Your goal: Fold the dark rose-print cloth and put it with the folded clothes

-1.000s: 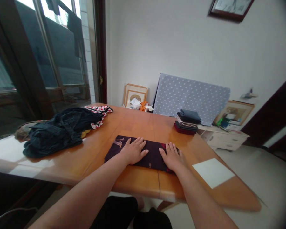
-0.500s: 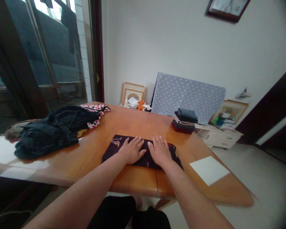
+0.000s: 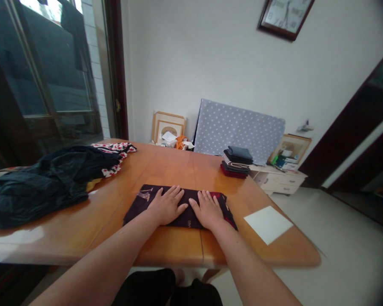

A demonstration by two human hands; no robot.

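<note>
A dark folded garment (image 3: 185, 218) with printed patches, some of them red, lies flat near the table's front edge. My left hand (image 3: 166, 206) rests palm down on its left half, fingers stretched out. On the right half lies my right hand (image 3: 208, 209), also flat with the fingers extended. Both hands press on the cloth without grasping it, and they cover part of its print. The thumbs point toward each other with a small gap between them.
Loose clothes (image 3: 47, 180) are heaped on the left of the wooden table (image 3: 166, 163). A stack of folded clothes (image 3: 236, 162) stands at the back right. A white sheet (image 3: 268, 224) lies right of the garment. Behind the table are a dotted grey cloth (image 3: 239, 127) and a low cabinet (image 3: 279, 182).
The view has shifted slightly to the right, so everything sits further left. Both hands stay flat on the folded garment, with little visible change in their pose.
</note>
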